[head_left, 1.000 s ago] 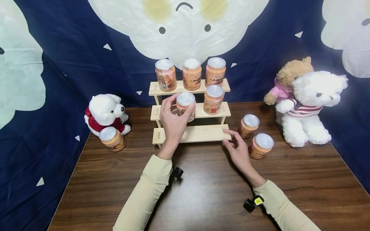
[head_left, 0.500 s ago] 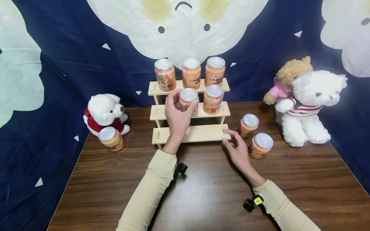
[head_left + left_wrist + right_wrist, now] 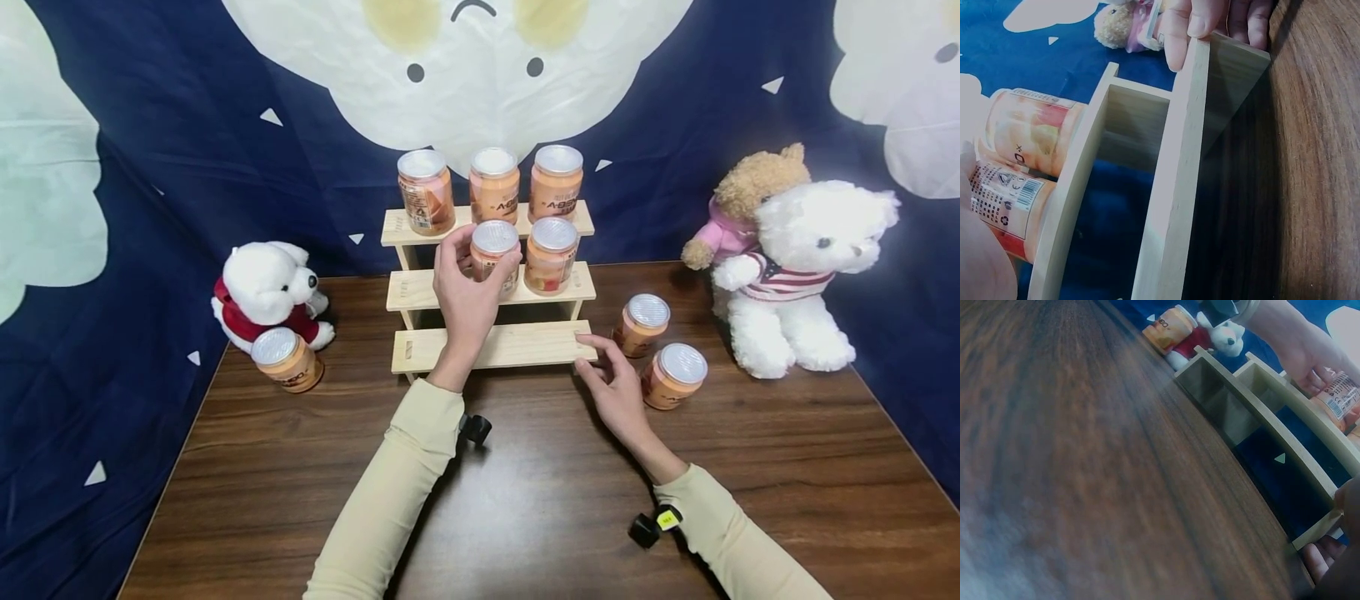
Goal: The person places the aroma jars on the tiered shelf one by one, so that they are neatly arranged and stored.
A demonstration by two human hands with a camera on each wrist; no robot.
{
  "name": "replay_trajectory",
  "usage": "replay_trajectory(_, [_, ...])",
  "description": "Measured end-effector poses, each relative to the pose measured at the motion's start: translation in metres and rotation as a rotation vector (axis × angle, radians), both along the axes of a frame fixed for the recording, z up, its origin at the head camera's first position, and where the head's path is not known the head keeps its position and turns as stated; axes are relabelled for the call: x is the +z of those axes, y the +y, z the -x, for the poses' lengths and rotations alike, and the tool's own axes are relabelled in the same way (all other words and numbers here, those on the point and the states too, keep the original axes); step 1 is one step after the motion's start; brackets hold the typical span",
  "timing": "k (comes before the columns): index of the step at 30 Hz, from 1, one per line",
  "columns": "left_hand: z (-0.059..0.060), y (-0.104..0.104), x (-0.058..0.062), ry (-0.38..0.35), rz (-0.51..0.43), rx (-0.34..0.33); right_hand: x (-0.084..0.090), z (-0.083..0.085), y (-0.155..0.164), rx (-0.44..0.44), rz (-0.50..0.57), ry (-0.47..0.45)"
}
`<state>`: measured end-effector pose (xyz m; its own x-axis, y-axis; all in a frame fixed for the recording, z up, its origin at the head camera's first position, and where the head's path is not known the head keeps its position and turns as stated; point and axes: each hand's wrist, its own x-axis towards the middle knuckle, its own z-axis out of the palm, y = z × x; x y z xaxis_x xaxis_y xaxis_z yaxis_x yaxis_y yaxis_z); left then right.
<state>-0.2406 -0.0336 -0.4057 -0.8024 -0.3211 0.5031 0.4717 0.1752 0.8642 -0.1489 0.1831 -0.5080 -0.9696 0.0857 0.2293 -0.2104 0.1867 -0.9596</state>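
Observation:
My left hand [image 3: 468, 287] grips an orange-labelled can [image 3: 496, 242] with a silver lid, thumb and fingers around its sides. In the left wrist view the can's base is right at the edge of the middle step, beside another can [image 3: 1038, 131]. The wooden three-step display stand [image 3: 517, 346] carries several such cans on its top and middle steps. My right hand [image 3: 618, 392] pinches the right end of the bottom step; the right wrist view shows fingers [image 3: 1317, 561] under that end. The bottom step is bare.
Two cans, one farther back [image 3: 643, 325] and one nearer [image 3: 675, 377], stand right of the stand. Another can [image 3: 288, 360] is at the left by a white plush dog [image 3: 266, 283]. A white plush bear [image 3: 813, 275] and a brown one [image 3: 765, 183] sit at the right.
My left hand has carried the can up and slightly right, from in front of the middle step to beside the other can there. The right hand has stayed on the bottom step.

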Motion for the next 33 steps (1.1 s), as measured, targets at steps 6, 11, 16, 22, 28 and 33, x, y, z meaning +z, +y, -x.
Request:
replay_trajectory(6, [0.000, -0.001, -0.001, -0.001, 0.011, 0.009, -0.001, 0.001, 0.000, 0.003, -0.014, -0.004])
replay_trajectory(11, [-0.002, -0.003, 0.000, -0.005, 0.024, 0.008, 0.004, -0.001, -0.003, 0.000, -0.007, -0.002])
replay_trajectory(16, [-0.006, -0.006, 0.000, -0.004, 0.029, 0.008, 0.004, -0.001, -0.002, 0.009, -0.010, -0.008])
replay_trajectory(22, [-0.016, -0.010, 0.001, 0.025, 0.032, 0.033, 0.000, 0.000, -0.001, 0.011, -0.015, -0.004])
replay_trajectory(28, [-0.030, -0.014, 0.001, 0.040, 0.040, 0.053, 0.000, 0.000, -0.001, 0.004, 0.001, 0.001])
replay_trajectory(33, [-0.042, -0.018, 0.000, 0.042, 0.044, 0.031, 0.001, -0.001, -0.002, 0.001, 0.001, 0.014])
